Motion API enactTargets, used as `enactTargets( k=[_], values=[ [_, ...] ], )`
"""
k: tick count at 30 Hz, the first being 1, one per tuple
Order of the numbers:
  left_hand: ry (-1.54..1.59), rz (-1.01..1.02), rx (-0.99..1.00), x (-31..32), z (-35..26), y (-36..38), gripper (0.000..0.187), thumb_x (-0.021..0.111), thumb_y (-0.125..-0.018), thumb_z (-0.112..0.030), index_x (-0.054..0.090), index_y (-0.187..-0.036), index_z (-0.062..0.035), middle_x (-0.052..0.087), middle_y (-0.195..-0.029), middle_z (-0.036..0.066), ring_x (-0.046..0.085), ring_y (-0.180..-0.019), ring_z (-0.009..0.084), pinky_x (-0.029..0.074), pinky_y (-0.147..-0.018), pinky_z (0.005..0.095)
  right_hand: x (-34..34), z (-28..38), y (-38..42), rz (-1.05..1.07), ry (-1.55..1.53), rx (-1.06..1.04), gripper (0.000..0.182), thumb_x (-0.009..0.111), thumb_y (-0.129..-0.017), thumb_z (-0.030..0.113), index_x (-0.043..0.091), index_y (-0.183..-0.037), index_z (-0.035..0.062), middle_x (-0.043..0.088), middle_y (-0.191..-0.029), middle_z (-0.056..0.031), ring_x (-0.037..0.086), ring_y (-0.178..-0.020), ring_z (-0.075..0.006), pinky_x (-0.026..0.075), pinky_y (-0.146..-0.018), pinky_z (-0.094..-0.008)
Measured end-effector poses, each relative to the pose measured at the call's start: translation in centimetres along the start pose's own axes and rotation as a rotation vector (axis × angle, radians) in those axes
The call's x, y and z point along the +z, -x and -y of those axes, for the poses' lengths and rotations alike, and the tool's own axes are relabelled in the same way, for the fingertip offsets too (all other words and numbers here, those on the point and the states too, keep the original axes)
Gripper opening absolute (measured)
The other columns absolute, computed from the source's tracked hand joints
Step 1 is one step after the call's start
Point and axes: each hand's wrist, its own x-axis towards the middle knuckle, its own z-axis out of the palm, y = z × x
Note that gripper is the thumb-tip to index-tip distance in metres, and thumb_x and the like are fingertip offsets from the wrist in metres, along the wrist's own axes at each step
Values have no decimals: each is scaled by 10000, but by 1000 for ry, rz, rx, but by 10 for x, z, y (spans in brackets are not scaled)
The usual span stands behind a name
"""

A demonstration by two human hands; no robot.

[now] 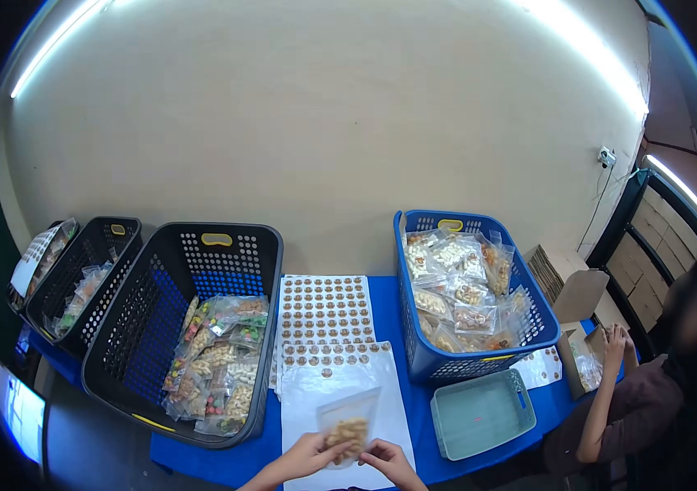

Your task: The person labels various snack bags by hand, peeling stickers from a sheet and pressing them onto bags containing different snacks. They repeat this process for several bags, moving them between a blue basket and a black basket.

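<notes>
A clear plastic bag (348, 430) with light brown pieces inside is held above the white sheet (303, 401). My left hand (309, 455) grips the bag's left side, thumb across its front. At the bag's lower right edge, the fingers of my right hand (387, 460) are pinched together. Behind the bag lie sheets of round brown stickers (325, 307); the front sheet has its stickers only along the top part.
Left stands a black basket (270, 327) of filled bags, with more baskets (111, 225) beyond. Right are a blue basket (410, 327) of bags, a greenish tray (483, 417) and a cardboard box (581, 303). A person (610, 409) sits at far right, hands near a small box.
</notes>
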Motion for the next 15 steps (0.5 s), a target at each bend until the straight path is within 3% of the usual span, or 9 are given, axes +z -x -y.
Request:
enactTargets(
  k=[2, 4, 5, 8, 11, 15],
  values=[
    [-128, -92, 11, -18, -14, 17, 248, 517, -851, -145, 538, -1058, -9, 591, -942, 55, 566, -817, 108, 457, -722, 243, 4, -2, -8, 8, 12, 18, 143, 594, -796, 132, 576, -791, -9, 601, -754, -41, 561, -714, -92, 431, -667, -219],
    [-176, -425, 367, -33, -22, 35, 220, 523, -837, -95, 551, -1039, -13, 591, -942, 63, 578, -794, 128, 471, -715, 267, 0, -10, -14, -4, 176, -4, 148, 573, -806, 134, 586, -845, -9, 610, -778, -48, 564, -714, -91, 436, -668, -212],
    [-89, -666, 380, -32, -37, 48, 210, 512, -831, -58, 545, -1028, 4, 590, -942, 74, 579, -802, 142, 475, -713, 270, 0, -10, -16, -8, 206, 6, 146, 571, -806, 123, 577, -857, -14, 607, -784, -48, 561, -717, -89, 436, -667, -208],
    [257, -987, 418, -44, -48, 58, 191, 511, -821, -47, 550, -995, 21, 592, -937, 74, 577, -822, 154, 477, -716, 276, -10, -25, -25, -8, 252, 46, 158, 571, -806, 122, 570, -885, -14, 603, -790, -49, 559, -705, -86, 441, -651, -207],
    [117, -934, 307, -52, -28, 58, 196, 498, -819, -44, 533, -990, 46, 592, -929, 94, 574, -848, 176, 468, -723, 278, -17, -35, -36, -12, 253, 125, 174, 573, -807, 140, 567, -890, -13, 601, -781, -50, 551, -693, -85, 442, -643, -210],
    [-685, -941, 392, -54, -32, 52, 237, 490, -823, -57, 495, -1026, 66, 585, -921, 124, 565, -861, 198, 435, -764, 301, -25, -65, -64, 25, 374, 185, 173, 568, -807, 150, 568, -886, -4, 599, -772, -47, 550, -679, -86, 440, -629, -207]
  ],
)
